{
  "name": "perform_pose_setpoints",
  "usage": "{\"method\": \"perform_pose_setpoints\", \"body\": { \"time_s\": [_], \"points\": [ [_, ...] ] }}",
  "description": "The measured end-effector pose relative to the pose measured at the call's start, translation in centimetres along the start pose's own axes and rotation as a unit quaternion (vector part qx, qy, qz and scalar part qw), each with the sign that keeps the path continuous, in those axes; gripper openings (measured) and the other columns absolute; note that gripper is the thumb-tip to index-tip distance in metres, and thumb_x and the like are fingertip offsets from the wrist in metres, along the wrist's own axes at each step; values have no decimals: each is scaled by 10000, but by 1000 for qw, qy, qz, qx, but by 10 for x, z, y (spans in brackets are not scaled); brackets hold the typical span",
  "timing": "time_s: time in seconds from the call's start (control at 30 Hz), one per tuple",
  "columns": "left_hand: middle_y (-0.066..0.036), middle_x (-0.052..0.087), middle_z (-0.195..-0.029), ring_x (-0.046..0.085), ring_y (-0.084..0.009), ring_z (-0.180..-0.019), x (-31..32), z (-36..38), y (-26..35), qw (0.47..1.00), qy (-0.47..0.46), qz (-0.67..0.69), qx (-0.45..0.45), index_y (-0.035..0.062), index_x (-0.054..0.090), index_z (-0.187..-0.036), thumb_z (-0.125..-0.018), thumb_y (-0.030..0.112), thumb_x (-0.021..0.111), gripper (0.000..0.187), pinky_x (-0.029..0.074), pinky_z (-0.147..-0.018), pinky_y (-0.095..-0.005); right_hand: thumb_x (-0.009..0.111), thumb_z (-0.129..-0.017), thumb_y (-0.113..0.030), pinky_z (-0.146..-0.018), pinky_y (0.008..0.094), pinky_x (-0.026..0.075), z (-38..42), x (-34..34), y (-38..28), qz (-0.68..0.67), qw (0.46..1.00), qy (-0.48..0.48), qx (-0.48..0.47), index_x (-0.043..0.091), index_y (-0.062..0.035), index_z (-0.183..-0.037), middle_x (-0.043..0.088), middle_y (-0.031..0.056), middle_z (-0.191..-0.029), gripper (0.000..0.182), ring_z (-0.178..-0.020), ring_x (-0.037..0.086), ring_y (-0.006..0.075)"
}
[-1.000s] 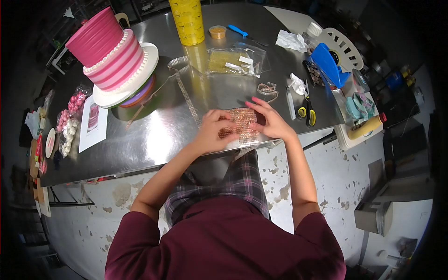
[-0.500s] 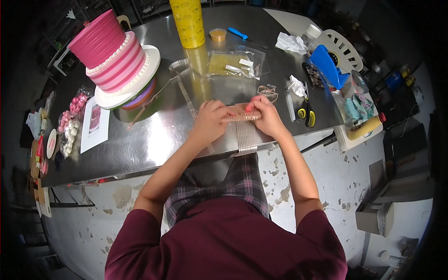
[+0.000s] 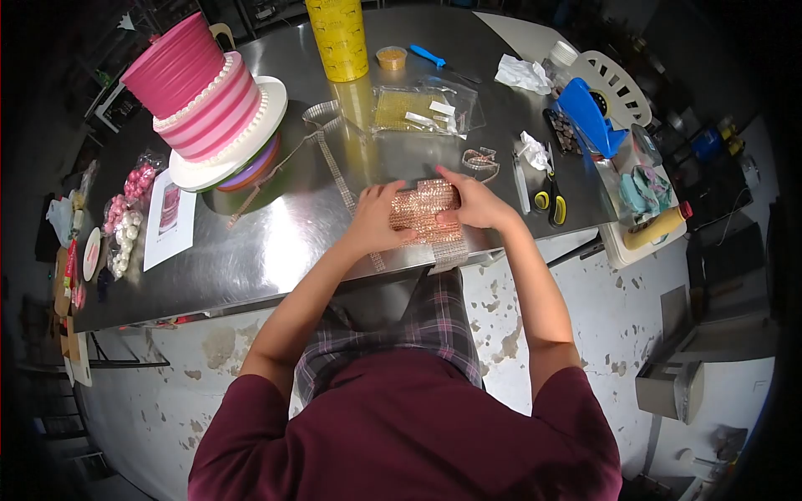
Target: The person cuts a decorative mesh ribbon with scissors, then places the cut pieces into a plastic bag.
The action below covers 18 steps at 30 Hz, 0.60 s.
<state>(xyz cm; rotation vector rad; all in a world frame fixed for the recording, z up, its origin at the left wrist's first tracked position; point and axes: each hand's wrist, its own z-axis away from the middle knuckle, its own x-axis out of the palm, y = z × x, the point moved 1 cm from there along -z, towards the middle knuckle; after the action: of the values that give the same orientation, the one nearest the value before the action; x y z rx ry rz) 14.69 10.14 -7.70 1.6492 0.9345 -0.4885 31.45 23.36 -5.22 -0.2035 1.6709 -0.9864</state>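
Observation:
A rose-gold rhinestone mesh [image 3: 424, 212] lies at the table's front edge, with a paler strip of it hanging over the edge. My left hand [image 3: 381, 219] grips its left side, thumb and fingers on the mesh. My right hand [image 3: 476, 200] holds its right side, the thumb on its face and the index finger by its top corner. Left of my hands a thin rhinestone strip [image 3: 336, 174] runs down the table. Beyond my right hand sits a small coil of trim [image 3: 480, 162].
A pink tiered cake [image 3: 209, 113] stands on a turntable at the left, beside a printed photo [image 3: 170, 221]. Behind are a yellow cylinder [image 3: 338, 42] and plastic packets [image 3: 418, 113]. Scissors [image 3: 551, 200], crumpled tissue [image 3: 533, 152] and a blue holder [image 3: 587, 117] lie to the right.
The mesh was tilted up, seen nearly edge-on; now its sparkling face shows as a broad patch. Both hands have turned with it, and my right fingers have spread along its side.

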Motion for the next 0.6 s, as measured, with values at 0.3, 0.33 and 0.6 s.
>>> {"method": "perform_pose_setpoints", "body": {
  "time_s": [0.3,0.33,0.6],
  "points": [
    [-138,549,-985,552,-267,-900,-12,-18,7,993,51,106,12,38,539,-1029,-622,66,699,438,433,-789,-329,719,-670,-19,-802,248,444,1,9,4,-359,933,9,18,358,1,-1264,573,70,-1021,696,-910,549,116],
    [-135,550,-971,554,-262,-893,-11,-17,9,990,73,122,-1,31,552,-1002,-639,56,688,389,432,-784,-326,708,-686,-17,-798,249,447,4,10,5,-362,932,8,15,351,-1,-1266,574,64,-1016,681,-908,548,112],
    [-110,539,-893,562,-253,-856,-22,-23,16,981,172,92,-6,31,566,-947,-691,24,644,267,439,-744,-311,672,-716,1,-608,191,451,34,16,-8,-395,911,54,103,130,-37,-1369,604,73,-771,849,-690,562,85]
  ]
}}
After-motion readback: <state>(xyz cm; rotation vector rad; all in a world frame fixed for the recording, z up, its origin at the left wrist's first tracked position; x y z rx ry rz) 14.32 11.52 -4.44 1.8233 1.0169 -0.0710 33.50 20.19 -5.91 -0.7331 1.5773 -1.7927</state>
